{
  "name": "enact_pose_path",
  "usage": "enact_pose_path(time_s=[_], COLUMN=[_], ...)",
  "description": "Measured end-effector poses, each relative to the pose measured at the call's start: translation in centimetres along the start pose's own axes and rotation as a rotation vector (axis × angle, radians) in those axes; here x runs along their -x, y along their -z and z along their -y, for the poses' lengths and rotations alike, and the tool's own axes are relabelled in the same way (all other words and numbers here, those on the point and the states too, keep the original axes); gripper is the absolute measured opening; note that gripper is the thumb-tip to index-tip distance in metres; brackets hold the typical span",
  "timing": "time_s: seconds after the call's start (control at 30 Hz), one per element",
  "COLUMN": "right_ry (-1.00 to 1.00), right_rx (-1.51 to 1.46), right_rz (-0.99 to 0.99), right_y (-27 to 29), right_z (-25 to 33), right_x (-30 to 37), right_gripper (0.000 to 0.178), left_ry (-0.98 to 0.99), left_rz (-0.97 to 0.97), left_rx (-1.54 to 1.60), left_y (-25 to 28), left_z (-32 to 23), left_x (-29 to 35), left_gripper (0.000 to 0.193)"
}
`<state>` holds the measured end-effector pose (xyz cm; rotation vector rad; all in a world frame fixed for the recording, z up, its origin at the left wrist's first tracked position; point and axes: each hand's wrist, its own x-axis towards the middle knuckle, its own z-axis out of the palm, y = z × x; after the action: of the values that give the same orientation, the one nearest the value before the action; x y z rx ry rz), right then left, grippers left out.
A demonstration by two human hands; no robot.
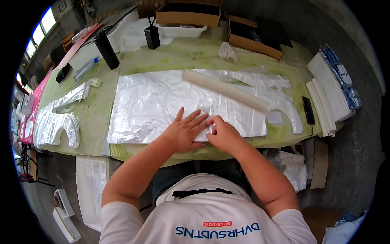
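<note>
A pile of thin, shiny white plastic sheets (142, 101), shaped at the right end with strap-like cutouts, lies across the table before me. My left hand (185, 131) rests flat on its near edge with the fingers spread. Just to the right, my right hand (223, 135) is closed, thumb and fingers pinching the plastic near that same edge. The fingertips of both hands almost meet. A long pale tube (225, 90) lies slantwise on top of the pile, beyond my hands. Beside its lower right end is a small white square (274, 117).
Folded plastic pieces (61, 122) lie at the left. Farther back stand a black cylinder (106, 51), a clear bottle (85, 69), a black box with a loop (152, 36) and cardboard boxes (188, 15). At the right are a phone (308, 110), white rolls (321, 106) and stacked packs (331, 83).
</note>
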<state>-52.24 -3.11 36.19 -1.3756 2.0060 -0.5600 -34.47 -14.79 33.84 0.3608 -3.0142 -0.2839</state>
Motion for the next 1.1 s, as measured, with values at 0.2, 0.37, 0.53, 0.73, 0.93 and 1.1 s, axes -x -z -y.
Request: enact_pose_path(time_s=[0.2,0.37,0.53,0.73,0.93,1.1], right_ry=[0.537,0.626,0.681,0.608,0.521,0.597], right_rx=[0.105,0.212,0.227,0.132,0.151,0.172], right_rz=[-0.467,-0.453,-0.388,-0.421,-0.609,-0.629], right_y=[-0.2,0.2,1.2,0.4,-0.9,-1.0], right_z=[-2.8,-5.6,-5.6,-6.5,-6.2,-6.5], right_x=[1.5,-0.1,1.0,0.4,-0.2,0.5], right_gripper=[0.019,0.025,0.027,0.018,0.013,0.013], left_ry=[-0.146,-0.041,0.140,0.205,0.295,0.278], left_rz=[0.146,-0.038,-0.218,-0.308,-0.461,-0.382], left_rx=[-0.004,0.205,0.378,0.428,0.366,0.364], left_y=[0.6,0.2,-0.7,-2.3,-2.9,-1.9], left_z=[-1.1,-1.0,-1.7,-1.0,-1.7,-2.7], left_x=[-0.1,-0.4,-0.7,-1.7,-2.9,-2.5], left_gripper=[0.087,0.069,0.045,0.022,0.023,0.040])
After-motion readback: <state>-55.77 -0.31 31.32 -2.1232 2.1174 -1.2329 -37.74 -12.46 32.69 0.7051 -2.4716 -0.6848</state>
